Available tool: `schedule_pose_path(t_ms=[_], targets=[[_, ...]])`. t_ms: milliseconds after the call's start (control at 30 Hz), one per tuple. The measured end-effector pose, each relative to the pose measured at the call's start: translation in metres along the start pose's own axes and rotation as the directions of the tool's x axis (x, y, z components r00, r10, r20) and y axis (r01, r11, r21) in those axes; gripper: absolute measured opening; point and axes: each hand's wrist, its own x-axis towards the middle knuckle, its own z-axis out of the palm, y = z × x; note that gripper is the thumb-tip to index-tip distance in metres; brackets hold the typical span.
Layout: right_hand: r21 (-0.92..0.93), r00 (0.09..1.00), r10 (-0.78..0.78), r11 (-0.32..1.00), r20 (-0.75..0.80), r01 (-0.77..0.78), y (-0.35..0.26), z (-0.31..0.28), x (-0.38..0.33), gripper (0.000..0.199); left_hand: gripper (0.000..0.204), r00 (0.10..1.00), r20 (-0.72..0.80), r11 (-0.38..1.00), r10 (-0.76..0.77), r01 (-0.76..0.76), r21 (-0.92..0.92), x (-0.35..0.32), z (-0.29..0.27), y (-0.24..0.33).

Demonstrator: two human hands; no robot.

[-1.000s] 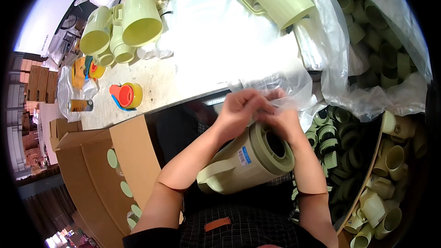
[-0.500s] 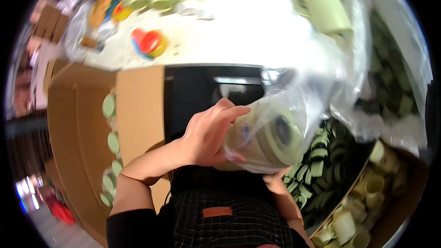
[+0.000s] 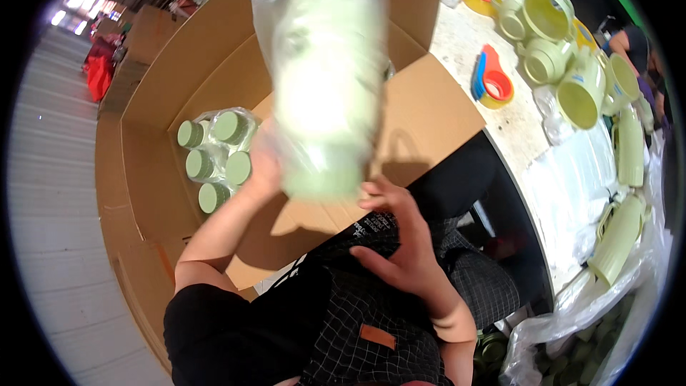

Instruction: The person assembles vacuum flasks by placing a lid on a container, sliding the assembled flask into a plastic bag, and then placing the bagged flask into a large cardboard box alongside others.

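Observation:
A pale green jug wrapped in a clear plastic bag (image 3: pixel 323 78) is held up over a large open cardboard box (image 3: pixel 153 100); it is blurred by motion. My left hand (image 3: pixel 263 161) grips the bagged jug from behind near its lower end, mostly hidden by it. My right hand (image 3: pixel 399 239) is just below the jug with fingers spread, holding nothing. Several bagged green jugs (image 3: pixel 214 157) stand in the box, showing their round lids.
A speckled table (image 3: pixel 493 118) on the right carries several unwrapped green jugs (image 3: pixel 575 96), coloured tape rolls (image 3: pixel 491 82) and clear plastic bags (image 3: pixel 572 193). More green parts lie in a bag at the lower right (image 3: pixel 572 357). Another person's arm (image 3: pixel 629 39) is at the far right.
The view swung left from the table to the cardboard box. The jug, now bagged, was carried left and lifted over the box. My right hand let go of it.

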Motion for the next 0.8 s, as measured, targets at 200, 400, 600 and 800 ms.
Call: schedule_pose_path(t_ms=[200, 400, 600, 800], targets=[[0.115, 0.957, 0.282, 0.955, -0.069, -0.273, 0.029, 0.007, -0.015, 0.062, 0.04, 0.78, -0.055, 0.761, -0.624, 0.59, -0.271, 0.056, -0.029, -0.201], [0.213, 0.495, 0.457, 0.855, -0.739, -0.472, 0.061, -0.09, -0.167, 0.049, 0.041, 0.64, 0.435, 0.606, -0.633, 0.76, -0.236, 0.081, 0.022, -0.306], [0.026, -0.46, -0.212, 0.888, -0.862, -0.458, 0.109, -0.271, -0.219, 0.054, 0.036, 0.655, 0.329, 0.653, -0.68, 0.746, -0.135, 0.034, -0.06, -0.262], [-0.047, -0.406, -0.2, 0.933, -0.892, -0.356, 0.085, -0.399, -0.257, 0.024, 0.034, 0.975, -0.211, 0.965, -0.063, 0.114, 0.238, 0.061, -0.004, -0.141]])
